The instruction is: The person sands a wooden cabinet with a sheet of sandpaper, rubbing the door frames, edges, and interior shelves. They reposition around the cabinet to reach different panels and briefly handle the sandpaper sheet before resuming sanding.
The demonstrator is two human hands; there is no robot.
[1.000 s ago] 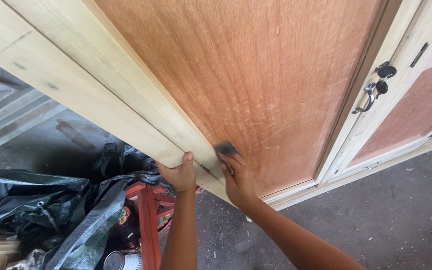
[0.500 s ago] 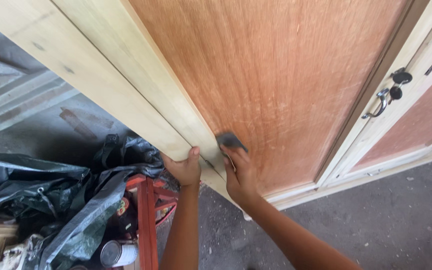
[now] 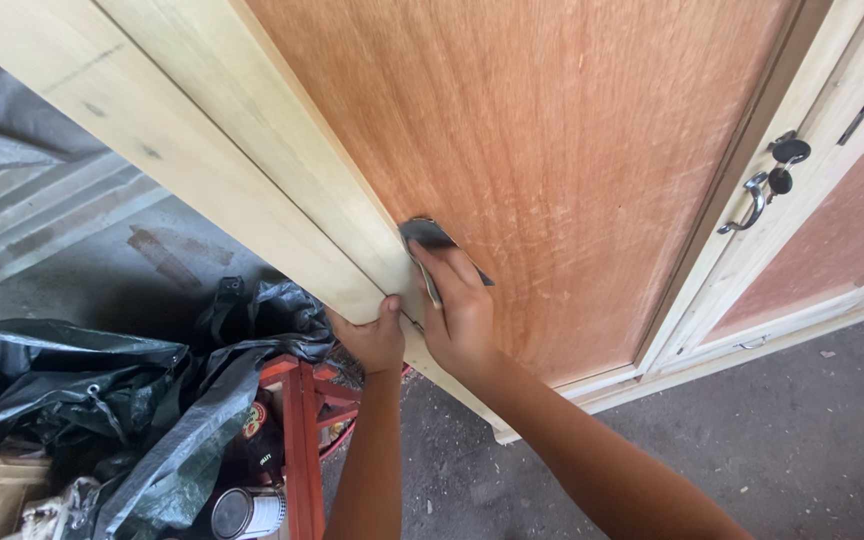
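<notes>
Fingers (image 3: 447, 275) of the right hand (image 3: 462, 320) lie flat and close together on a dark sandpaper sheet (image 3: 424, 237), pressing it against the reddish door panel (image 3: 572, 170) just beside the pale wooden frame (image 3: 282, 200). The sheet sits near the middle of the frame, a little left of centre, at the seam where panel meets frame; its upper end shows clear of the fingertips and a dark corner shows to the right of the hand.

Against the views from 1 s and 0.5 s ago, the sandpaper has moved up along that seam, away from the panel's lower corner, and the right hand has moved with it. The stroke seems to be running upward along the edge, so the lower stretch looks worked over while the panel above the sheet is yet to be rubbed; faint pale scratches show across the panel to the right.

Left hand (image 3: 372, 340) curls over the frame's edge, thumb up on its face, fingers wrapped behind and hidden, bracing the door much as before.

At upper right hangs a metal handle (image 3: 750, 203) with keys (image 3: 784, 165). Lower left holds black plastic sheeting (image 3: 82, 385), a red stand (image 3: 302, 430) and a tin can (image 3: 242, 512) on the concrete floor (image 3: 782, 440).
</notes>
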